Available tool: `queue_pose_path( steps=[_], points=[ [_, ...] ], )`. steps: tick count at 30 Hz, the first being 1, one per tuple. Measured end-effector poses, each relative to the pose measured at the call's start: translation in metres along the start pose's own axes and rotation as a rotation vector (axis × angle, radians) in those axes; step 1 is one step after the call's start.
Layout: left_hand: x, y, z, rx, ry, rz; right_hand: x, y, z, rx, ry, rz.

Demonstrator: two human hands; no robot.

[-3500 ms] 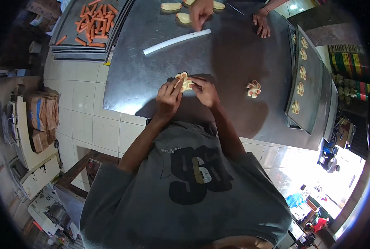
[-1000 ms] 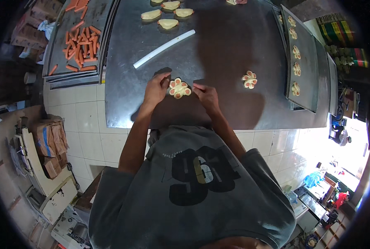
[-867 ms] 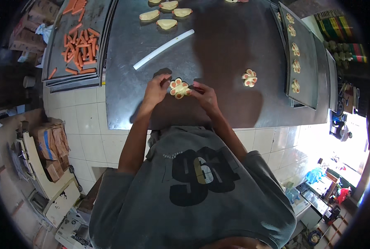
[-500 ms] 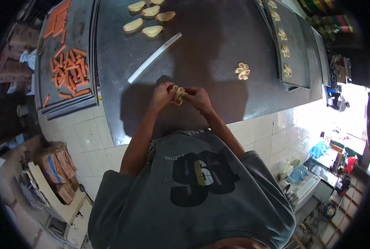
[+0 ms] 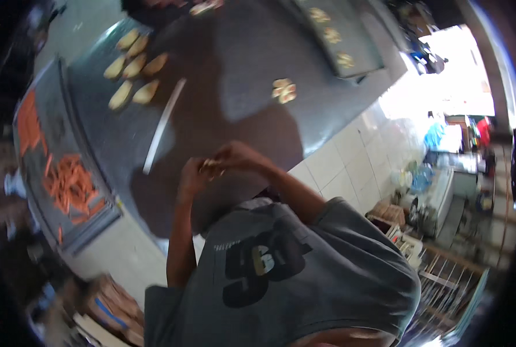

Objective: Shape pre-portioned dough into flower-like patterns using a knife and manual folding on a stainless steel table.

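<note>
In front of my body, above the near part of the dark table, both hands hold a small sausage dough flower [image 5: 213, 168]. My left hand [image 5: 193, 174] is closed on one side of it, and my right hand [image 5: 235, 156] pinches the other side from above. Motion blur and fingers hide much of its shape. Another dough flower [image 5: 284, 91] with reddish sausage pieces lies on the table [image 5: 240, 87] beyond my right hand. A long pale strip [image 5: 164, 127] lies on the table beyond my left hand.
Several oval dough pieces [image 5: 133, 66] lie at the far left. Beside the table's left edge, a tray [image 5: 84, 228] carries many cut sausages [image 5: 73, 182]. A dark tray [image 5: 356, 49] at the right bears more dough flowers. A blurred dark shape [image 5: 145, 13] stands at the far edge.
The whole view has swung and blurred, so table and trays appear tilted. Both hands keep hold of the dough flower; my right hand now covers more of it from above.
</note>
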State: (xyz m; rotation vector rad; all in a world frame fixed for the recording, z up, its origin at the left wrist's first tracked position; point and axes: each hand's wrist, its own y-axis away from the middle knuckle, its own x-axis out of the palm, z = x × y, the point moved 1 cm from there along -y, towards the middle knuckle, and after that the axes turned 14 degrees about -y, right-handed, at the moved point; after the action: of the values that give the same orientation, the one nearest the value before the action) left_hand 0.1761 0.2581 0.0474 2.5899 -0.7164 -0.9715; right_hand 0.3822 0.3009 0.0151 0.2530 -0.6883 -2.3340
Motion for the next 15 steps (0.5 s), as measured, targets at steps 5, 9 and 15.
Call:
queue_pose_path(
  steps=[5,9,15],
  points=[
    [0.021,0.024,-0.005,-0.081,0.072,-0.143,-0.004,0.020,0.011,-0.061,-0.161,0.104],
    [0.026,0.012,-0.026,-0.247,0.594,0.111,-0.045,0.033,0.002,0.128,-0.438,0.360],
    [0.057,-0.062,-0.107,-0.296,0.821,0.043,-0.152,0.077,-0.012,0.079,-0.607,0.227]
  ],
)
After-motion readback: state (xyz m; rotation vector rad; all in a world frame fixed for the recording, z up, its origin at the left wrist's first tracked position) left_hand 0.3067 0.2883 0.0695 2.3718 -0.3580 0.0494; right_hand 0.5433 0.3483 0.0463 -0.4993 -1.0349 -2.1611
